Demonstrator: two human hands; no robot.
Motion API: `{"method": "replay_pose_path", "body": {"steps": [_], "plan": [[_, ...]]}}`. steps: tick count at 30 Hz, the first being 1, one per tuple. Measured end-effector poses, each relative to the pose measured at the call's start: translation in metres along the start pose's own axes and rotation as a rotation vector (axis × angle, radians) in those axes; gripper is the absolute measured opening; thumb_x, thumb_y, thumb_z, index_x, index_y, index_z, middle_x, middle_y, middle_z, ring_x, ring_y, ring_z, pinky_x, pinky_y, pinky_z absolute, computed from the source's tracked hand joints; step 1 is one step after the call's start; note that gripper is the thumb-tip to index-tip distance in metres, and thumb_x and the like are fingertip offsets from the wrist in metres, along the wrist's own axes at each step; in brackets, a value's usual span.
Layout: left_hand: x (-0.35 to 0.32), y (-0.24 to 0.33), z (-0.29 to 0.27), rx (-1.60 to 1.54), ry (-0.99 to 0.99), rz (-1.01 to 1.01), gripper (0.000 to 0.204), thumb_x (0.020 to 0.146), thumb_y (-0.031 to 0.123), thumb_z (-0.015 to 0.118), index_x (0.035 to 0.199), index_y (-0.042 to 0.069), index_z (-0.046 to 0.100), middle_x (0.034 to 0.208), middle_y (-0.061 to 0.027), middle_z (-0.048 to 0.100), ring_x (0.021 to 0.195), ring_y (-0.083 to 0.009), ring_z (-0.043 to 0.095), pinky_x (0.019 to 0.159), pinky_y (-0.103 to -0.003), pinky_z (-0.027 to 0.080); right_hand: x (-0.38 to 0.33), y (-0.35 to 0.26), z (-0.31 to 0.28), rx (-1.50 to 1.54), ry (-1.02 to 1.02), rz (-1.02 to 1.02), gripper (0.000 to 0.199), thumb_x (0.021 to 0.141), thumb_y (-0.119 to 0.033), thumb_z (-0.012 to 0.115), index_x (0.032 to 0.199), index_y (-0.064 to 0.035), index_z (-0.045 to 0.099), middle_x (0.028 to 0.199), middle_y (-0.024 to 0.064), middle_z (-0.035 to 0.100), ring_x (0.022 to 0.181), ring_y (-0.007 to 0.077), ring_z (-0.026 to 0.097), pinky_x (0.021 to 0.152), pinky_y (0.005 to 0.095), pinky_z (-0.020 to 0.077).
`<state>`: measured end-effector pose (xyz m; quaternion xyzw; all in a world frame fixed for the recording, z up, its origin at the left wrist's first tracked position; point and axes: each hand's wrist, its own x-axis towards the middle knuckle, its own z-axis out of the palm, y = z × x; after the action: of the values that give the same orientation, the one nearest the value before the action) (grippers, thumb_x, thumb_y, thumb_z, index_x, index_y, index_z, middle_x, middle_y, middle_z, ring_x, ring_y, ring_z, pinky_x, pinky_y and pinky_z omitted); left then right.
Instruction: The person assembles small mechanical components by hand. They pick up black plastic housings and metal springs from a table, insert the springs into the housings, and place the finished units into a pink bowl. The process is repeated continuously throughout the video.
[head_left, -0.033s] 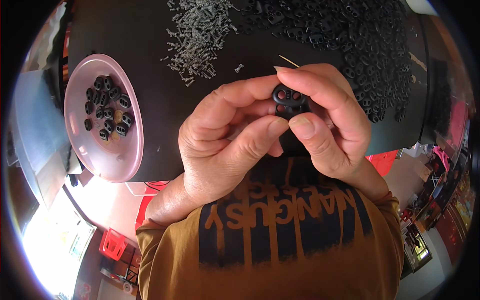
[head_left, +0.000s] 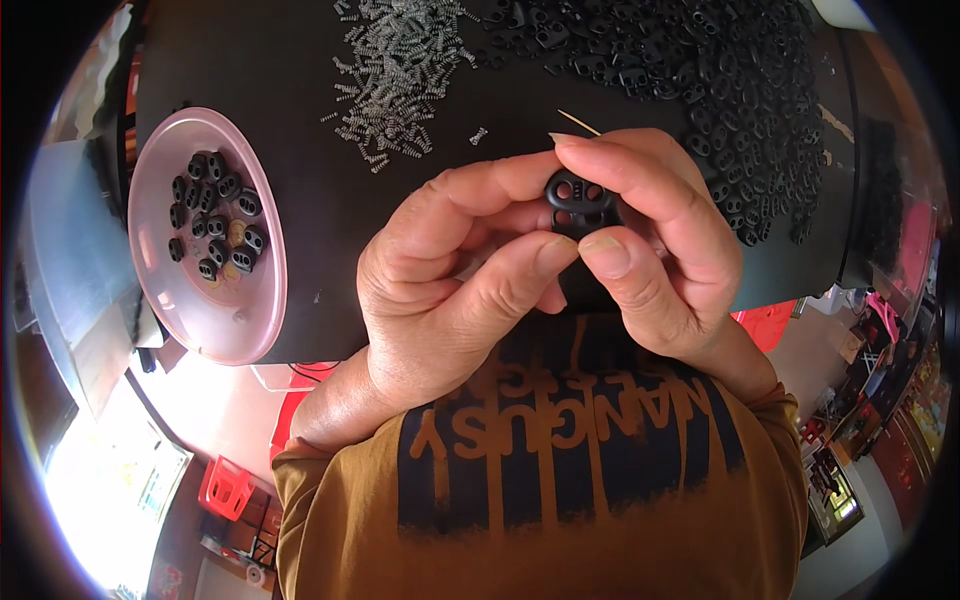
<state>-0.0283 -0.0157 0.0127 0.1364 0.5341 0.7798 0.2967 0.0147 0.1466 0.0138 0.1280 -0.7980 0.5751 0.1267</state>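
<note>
Between the fingertips of both hands is a black two-hole cord lock (head_left: pixel 578 198), raised over the table's near part. My left hand (head_left: pixel 460 255) is closed on its left side, thumb below and index finger above. My right hand (head_left: pixel 655 225) pinches the right side the same way, and the two thumb tips nearly meet under it. Fingers hide the cord lock's sides and back. A thin pale stick (head_left: pixel 578 122) shows just beyond my right fingers; whether it is held or lying there I cannot tell.
A pink oval bowl (head_left: pixel 275 290) with several black cord locks (head_left: pixel 215 212) stands at the left. Farther back lies a heap of small metal springs (head_left: pixel 400 75), with a few loose springs (head_left: pixel 478 135) nearer. Black plastic parts (head_left: pixel 740 100) spread across the dark table (head_left: pixel 240 60) at the back right.
</note>
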Motion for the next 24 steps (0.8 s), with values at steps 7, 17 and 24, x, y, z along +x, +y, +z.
{"method": "replay_pose_path", "body": {"steps": [7,17,24], "plan": [[0.0001,-0.0028,0.0007,0.014,0.001,0.052,0.033,0.084,0.01,0.056,0.113,0.0,0.047,0.085,-0.0097,0.06,0.059,-0.0094,0.056,0.049,-0.018,0.046,-0.0013,-0.0003,0.001,0.006,0.004,0.009,0.033,0.086,-0.017,0.05,0.11,0.0067,0.051,0.1,0.0156,0.054,0.082,0.016,0.051,0.069,0.0248,0.0416],[-0.0005,-0.0062,-0.0005,0.088,-0.035,0.119,0.028,0.084,0.007,0.055,0.112,0.003,0.048,0.077,-0.0069,0.058,0.055,-0.01,0.055,0.047,-0.019,0.046,-0.003,0.0004,0.0036,-0.011,0.016,-0.043,0.03,0.087,-0.014,0.047,0.106,0.0083,0.052,0.098,0.0199,0.056,0.083,0.0227,0.054,0.072,0.0294,0.0441],[-0.0012,-0.0079,0.0019,0.071,-0.012,0.11,0.025,0.086,0.008,0.053,0.11,0.004,0.048,0.079,-0.0087,0.059,0.057,-0.0107,0.056,0.051,-0.021,0.047,-0.0032,0.0018,0.0035,-0.049,0.013,-0.072,0.03,0.087,-0.014,0.047,0.106,0.008,0.051,0.098,0.0195,0.055,0.083,0.0223,0.054,0.07,0.0298,0.0444]]}}
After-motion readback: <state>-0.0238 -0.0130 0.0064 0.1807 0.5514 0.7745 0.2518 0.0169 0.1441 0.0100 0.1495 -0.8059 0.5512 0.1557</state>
